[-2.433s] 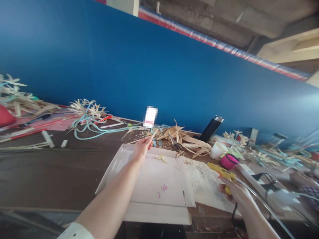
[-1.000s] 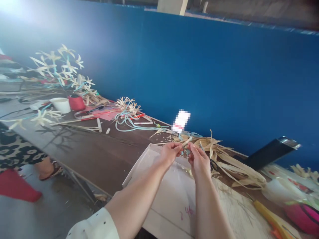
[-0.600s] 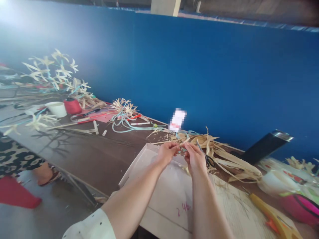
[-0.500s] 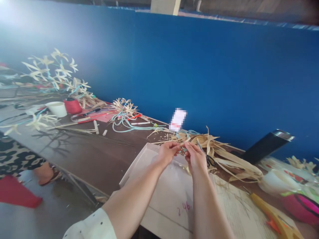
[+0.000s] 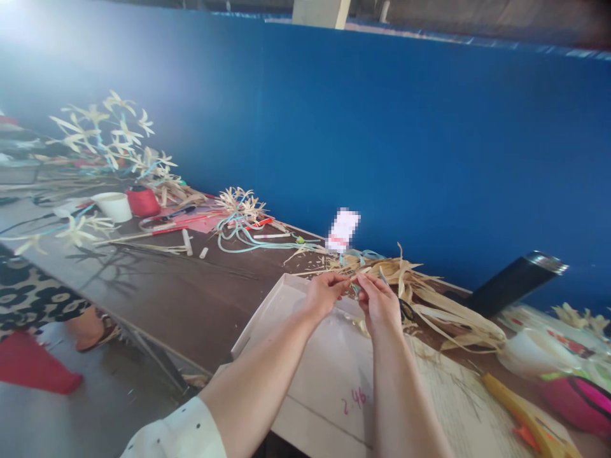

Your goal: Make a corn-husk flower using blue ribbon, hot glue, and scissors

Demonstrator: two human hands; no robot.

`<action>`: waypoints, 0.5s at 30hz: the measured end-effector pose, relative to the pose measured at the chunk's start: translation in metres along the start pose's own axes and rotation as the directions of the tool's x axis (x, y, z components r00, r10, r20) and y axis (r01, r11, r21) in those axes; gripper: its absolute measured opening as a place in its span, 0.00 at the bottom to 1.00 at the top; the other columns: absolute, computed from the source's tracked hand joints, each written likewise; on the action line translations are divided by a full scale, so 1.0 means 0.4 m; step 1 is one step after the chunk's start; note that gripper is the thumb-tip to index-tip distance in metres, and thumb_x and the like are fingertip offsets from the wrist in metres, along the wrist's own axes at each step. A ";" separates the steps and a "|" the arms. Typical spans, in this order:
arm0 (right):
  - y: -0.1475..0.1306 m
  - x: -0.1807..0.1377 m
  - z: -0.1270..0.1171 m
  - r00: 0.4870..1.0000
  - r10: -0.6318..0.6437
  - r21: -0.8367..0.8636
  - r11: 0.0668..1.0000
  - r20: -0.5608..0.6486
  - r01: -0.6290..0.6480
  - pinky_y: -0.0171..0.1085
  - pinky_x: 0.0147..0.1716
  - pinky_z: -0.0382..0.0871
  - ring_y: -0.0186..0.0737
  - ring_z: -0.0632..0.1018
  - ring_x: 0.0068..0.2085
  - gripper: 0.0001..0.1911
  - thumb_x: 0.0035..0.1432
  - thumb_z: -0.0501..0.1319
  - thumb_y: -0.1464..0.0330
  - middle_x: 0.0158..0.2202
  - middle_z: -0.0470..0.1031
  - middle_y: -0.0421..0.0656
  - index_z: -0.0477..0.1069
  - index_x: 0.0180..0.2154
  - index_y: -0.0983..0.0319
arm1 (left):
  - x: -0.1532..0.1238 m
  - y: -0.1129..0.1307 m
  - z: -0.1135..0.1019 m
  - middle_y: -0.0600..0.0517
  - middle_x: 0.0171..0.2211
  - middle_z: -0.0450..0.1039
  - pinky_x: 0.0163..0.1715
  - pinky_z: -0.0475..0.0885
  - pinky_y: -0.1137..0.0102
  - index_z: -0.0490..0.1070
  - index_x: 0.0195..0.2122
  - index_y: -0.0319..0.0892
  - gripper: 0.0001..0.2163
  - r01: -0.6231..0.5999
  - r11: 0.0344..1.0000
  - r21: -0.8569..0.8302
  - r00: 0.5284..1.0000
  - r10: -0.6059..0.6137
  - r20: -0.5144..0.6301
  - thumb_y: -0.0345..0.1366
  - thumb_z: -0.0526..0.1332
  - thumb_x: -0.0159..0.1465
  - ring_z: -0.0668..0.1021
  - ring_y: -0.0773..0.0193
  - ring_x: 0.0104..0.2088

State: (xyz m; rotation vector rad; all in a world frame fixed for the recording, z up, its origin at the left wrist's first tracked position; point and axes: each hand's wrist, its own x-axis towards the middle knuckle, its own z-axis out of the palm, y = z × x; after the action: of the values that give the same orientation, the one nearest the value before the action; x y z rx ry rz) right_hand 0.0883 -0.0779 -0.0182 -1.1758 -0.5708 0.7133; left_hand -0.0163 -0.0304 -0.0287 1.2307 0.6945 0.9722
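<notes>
Over the far edge of a shallow white cardboard box lid (image 5: 261, 319), my left hand (image 5: 324, 295) and my right hand (image 5: 380, 303) are almost fingertip to fingertip. The fingers of both are pinched together around something small and pale, too fine to make out. Just beyond them lies a heap of dried husk strips (image 5: 458, 318), tan and curling. Black scissor handles (image 5: 406, 310) show beside my right hand, the rest being partly covered. Small cut scraps (image 5: 312, 261) are scattered behind the lid.
A black flask (image 5: 515, 283) leans at the right, near a white bowl (image 5: 534, 352) and a yellow glue gun (image 5: 518, 407). Pale husk flowers (image 5: 241, 202) on blue stems and a red thread spool (image 5: 144, 202) lie leftward. A blue wall (image 5: 382, 127) stands behind; a person's foot (image 5: 98, 331) shows lower left.
The whole view has shifted slightly to the right. Both hands stay pinched together over the lid, with only a small movement of the fingers.
</notes>
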 end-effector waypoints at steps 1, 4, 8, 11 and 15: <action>0.000 0.001 0.000 1.000 0.003 0.000 1.000 -0.005 -0.003 0.23 0.11 0.48 0.23 0.63 0.18 0.17 0.35 0.72 0.62 0.27 0.74 0.42 0.75 0.29 0.64 | 0.000 -0.001 0.000 0.52 0.23 0.72 0.24 0.64 0.75 0.75 0.31 0.36 0.11 0.004 1.000 0.002 1.000 -0.004 0.001 0.40 0.63 0.51 0.70 0.71 0.23; -0.002 0.002 0.001 1.000 0.000 0.000 1.000 -0.018 0.000 0.23 0.11 0.49 0.23 0.63 0.18 0.17 0.35 0.72 0.62 0.25 0.73 0.42 0.75 0.28 0.64 | 0.004 -0.006 0.000 0.52 0.23 0.72 0.24 0.64 0.75 0.75 0.32 0.36 0.11 0.005 1.000 0.009 1.000 -0.005 0.004 0.39 0.63 0.52 0.69 0.72 0.22; -0.003 0.002 0.001 1.000 0.002 0.009 1.000 -0.027 -0.002 0.23 0.11 0.49 0.23 0.62 0.18 0.16 0.35 0.72 0.63 0.25 0.74 0.42 0.76 0.28 0.64 | 0.006 -0.007 -0.001 0.52 0.23 0.72 0.24 0.65 0.75 0.75 0.32 0.36 0.10 0.003 1.000 0.015 1.000 -0.004 0.006 0.38 0.63 0.52 0.69 0.72 0.22; -0.002 0.003 0.000 1.000 0.002 0.014 1.000 -0.025 -0.001 0.23 0.11 0.49 0.23 0.62 0.18 0.16 0.35 0.72 0.63 0.26 0.74 0.41 0.76 0.28 0.64 | 0.003 -0.004 -0.001 0.52 0.23 0.72 0.24 0.64 0.75 0.75 0.32 0.36 0.10 0.005 1.000 0.025 1.000 -0.005 0.005 0.38 0.63 0.52 0.70 0.71 0.22; -0.002 0.004 -0.003 1.000 0.004 0.025 1.000 -0.022 -0.003 0.24 0.11 0.50 0.23 0.62 0.17 0.16 0.34 0.72 0.63 0.26 0.74 0.41 0.75 0.28 0.63 | 0.000 -0.003 -0.001 0.52 0.23 0.73 0.25 0.65 0.75 0.75 0.33 0.36 0.11 0.008 1.000 0.026 1.000 -0.008 0.007 0.38 0.63 0.52 0.70 0.71 0.23</action>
State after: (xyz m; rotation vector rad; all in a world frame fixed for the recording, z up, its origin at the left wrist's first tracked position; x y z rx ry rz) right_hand 0.0902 -0.0776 -0.0177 -1.1600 -0.5398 0.7078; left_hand -0.0162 -0.0302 -0.0300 1.2526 0.7073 0.9545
